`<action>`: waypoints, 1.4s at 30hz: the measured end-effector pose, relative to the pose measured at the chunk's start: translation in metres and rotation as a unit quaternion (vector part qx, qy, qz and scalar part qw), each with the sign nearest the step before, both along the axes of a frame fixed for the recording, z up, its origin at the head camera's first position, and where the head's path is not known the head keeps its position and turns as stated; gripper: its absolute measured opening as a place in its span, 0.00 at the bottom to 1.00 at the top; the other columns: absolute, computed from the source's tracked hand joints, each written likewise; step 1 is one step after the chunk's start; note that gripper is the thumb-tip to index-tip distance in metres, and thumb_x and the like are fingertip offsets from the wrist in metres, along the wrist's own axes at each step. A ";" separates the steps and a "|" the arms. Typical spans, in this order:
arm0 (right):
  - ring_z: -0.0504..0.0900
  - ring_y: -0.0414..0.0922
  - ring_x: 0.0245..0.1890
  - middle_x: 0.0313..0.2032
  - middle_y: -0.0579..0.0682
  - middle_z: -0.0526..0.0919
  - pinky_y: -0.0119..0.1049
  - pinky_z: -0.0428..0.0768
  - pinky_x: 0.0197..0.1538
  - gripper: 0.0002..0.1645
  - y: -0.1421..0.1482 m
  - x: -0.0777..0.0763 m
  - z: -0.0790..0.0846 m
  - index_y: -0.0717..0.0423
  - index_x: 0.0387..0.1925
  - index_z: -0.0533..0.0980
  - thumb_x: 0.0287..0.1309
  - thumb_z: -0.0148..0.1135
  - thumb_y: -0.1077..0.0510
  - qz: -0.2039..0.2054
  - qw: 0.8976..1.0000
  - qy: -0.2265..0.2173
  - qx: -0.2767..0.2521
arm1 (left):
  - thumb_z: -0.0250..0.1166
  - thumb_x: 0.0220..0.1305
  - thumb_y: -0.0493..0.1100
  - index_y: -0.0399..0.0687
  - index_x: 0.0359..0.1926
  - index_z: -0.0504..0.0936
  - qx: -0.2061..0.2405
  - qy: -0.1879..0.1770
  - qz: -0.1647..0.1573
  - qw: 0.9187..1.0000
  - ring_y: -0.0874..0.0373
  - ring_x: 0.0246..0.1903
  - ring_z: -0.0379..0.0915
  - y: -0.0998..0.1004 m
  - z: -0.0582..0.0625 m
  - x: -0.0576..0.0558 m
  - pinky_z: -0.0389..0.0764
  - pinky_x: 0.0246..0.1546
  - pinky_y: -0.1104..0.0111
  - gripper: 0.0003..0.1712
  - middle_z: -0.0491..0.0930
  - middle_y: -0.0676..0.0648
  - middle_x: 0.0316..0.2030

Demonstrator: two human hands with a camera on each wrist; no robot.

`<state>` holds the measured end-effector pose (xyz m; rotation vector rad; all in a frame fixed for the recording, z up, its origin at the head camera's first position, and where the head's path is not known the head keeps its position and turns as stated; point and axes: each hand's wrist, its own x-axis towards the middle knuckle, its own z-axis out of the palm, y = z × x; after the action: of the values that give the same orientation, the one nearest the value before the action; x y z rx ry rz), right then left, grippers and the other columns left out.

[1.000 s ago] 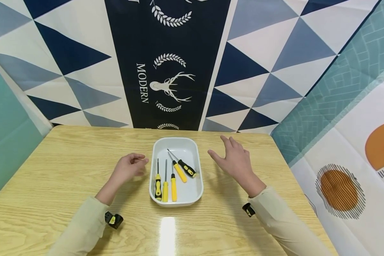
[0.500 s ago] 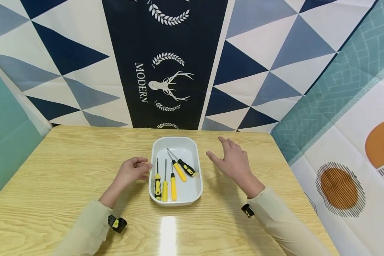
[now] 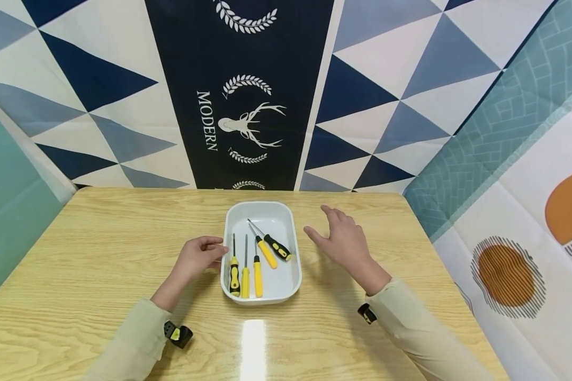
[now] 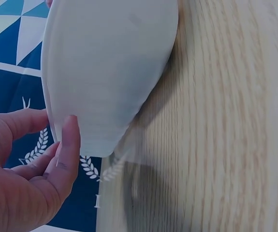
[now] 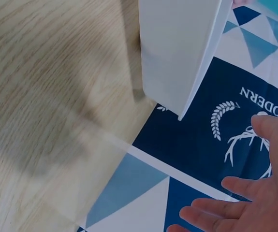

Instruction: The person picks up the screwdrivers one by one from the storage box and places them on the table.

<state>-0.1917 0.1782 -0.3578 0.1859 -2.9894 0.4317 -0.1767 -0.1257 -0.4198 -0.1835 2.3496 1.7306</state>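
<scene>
Head view — white tray [image 3: 277,281], left grip [image 3: 197,257] at rim [image 3: 222,272], right grip [image 3: 349,246] apart

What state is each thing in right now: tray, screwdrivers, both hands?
White tray: upright on the table, five screwdrivers inside.
Leftmost three screwdrivers: side by side, roughly parallel, handles toward the near end.
Other two screwdrivers: slanted, tips close together.
Left hand: fingers at the tray's left rim; whether gripping is unclear.
Right hand: apart from the tray, thumb and fingers spread, holding nothing.
</scene>
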 end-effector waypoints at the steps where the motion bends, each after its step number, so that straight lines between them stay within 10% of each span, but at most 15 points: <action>1: 0.65 0.58 0.57 0.60 0.58 0.64 0.59 0.68 0.53 0.45 0.000 0.000 0.000 0.52 0.63 0.57 0.50 0.45 0.29 0.002 1.000 0.000 -0.003 | 0.61 0.56 0.43 0.35 0.51 0.71 -0.003 0.001 0.000 1.000 0.61 0.30 0.77 0.000 0.000 0.000 0.82 0.36 0.64 0.23 0.77 0.38 0.40; 42: 0.75 0.49 0.42 0.42 0.53 0.76 0.40 0.78 0.45 0.26 -0.015 0.001 -0.007 0.56 0.49 0.70 0.52 0.58 0.45 0.031 0.984 -0.025 -0.174 | 0.60 0.57 0.41 0.36 0.50 0.72 0.021 -0.017 0.011 1.000 0.62 0.26 0.75 0.002 0.002 0.000 0.82 0.36 0.64 0.21 0.76 0.42 0.36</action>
<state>-0.1902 0.1629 -0.3649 0.2366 -2.8980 0.9670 -0.1766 -0.1235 -0.4173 -0.2302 2.2926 1.7715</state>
